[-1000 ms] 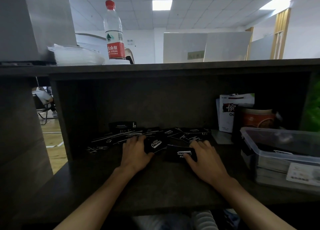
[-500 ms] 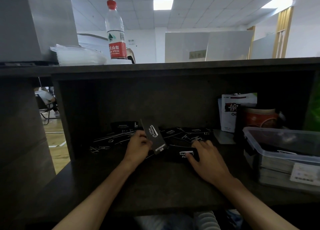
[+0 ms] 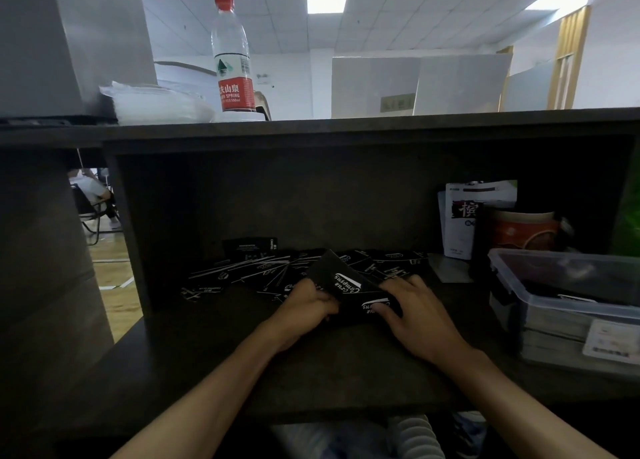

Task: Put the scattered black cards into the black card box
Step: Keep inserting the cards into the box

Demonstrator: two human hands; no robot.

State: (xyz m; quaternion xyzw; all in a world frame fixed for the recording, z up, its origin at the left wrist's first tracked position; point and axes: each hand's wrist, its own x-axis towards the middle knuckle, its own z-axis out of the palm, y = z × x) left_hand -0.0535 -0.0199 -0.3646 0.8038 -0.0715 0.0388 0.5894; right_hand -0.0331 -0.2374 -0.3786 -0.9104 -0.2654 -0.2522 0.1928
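Several black cards (image 3: 249, 271) with white print lie scattered on the dark shelf (image 3: 207, 354), toward its back. My left hand (image 3: 308, 306) grips a black card (image 3: 337, 278), tilted up over a second black piece with white lettering (image 3: 372, 307) that lies flat under my right hand (image 3: 412, 306). Whether that flat piece is a card or part of the box I cannot tell. My right hand's fingers press on it. A black card box (image 3: 250, 246) stands at the back of the shelf, behind the scattered cards.
A clear plastic lidded container (image 3: 568, 296) sits at the right, with a red cup (image 3: 523, 230) and a white packet (image 3: 460, 223) behind it. On the shelf top stand a water bottle (image 3: 232, 60) and a stack of white plastic (image 3: 156, 102).
My left hand lifted a black card off the shelf and carried it right until it meets my right hand. My right hand stayed on the flat black piece.
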